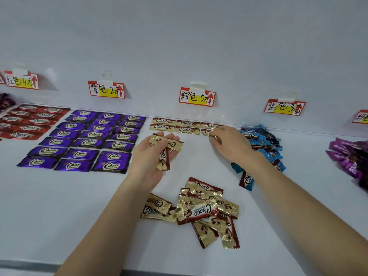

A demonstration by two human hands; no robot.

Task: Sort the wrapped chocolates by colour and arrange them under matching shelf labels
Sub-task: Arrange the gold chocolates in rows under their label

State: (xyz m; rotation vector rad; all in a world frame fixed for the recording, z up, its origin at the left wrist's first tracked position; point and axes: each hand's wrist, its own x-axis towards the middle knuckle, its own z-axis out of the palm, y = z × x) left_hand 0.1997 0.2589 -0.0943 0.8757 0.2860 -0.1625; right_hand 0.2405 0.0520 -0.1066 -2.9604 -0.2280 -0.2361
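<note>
Under brown label [197,96]: six gold chocolates [187,123], two rows | left grip [151,156] holds three more | right grip [229,144] pinches sixth chocolate [206,132]

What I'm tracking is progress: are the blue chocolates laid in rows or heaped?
Heaped: the blue chocolates overlap at mixed angles, not in rows.

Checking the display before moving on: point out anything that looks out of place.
The blue chocolates under the blue label lie in a jumbled heap, unlike the neat purple rows. Gold chocolates are also piled loose at the front.
</note>
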